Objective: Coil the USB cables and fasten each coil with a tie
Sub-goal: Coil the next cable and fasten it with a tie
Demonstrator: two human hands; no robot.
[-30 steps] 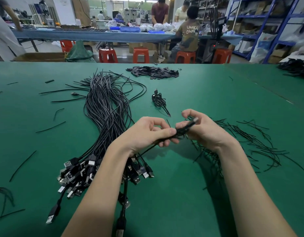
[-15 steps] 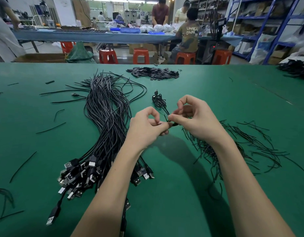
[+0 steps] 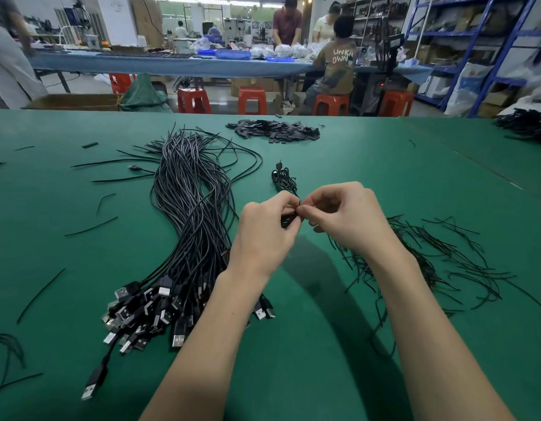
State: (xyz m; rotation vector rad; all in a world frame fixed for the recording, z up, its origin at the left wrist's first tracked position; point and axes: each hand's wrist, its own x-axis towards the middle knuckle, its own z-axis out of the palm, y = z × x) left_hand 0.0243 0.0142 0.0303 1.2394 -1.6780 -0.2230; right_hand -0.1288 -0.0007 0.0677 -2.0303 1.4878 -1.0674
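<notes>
The fingers of the left hand [image 3: 264, 235] are curled round a small black cable coil [image 3: 287, 220], of which only a dark patch shows between thumb and forefinger. The right hand [image 3: 349, 217] meets it fingertip to fingertip, its thumb and forefinger pinching a thin black tie [image 3: 298, 202] just above the coil; the other fingers are curled in. Both hands are raised over the middle of the green table [image 3: 339, 344], and their shadow falls on the bare mat just near of them.

Just beyond the hands, touching neither, a finished coil [image 3: 282, 177] lies on the mat. To the left, a thick bundle of loose USB cables [image 3: 190, 214] runs from far to near, its plugs [image 3: 147, 311] fanned out beside and under the left forearm. To the right, a scatter of loose ties [image 3: 439, 256] spreads out from under the right wrist toward the right edge. Stray ties [image 3: 91, 226] lie well apart on the left part of the table.

Open mat lies near, between the forearms, and far right of the finished coil. At the far edge sits a heap of flat black pieces [image 3: 273, 132], and another dark pile [image 3: 527, 124] sits at the far right. Beyond the edge stand red stools [image 3: 252, 100].
</notes>
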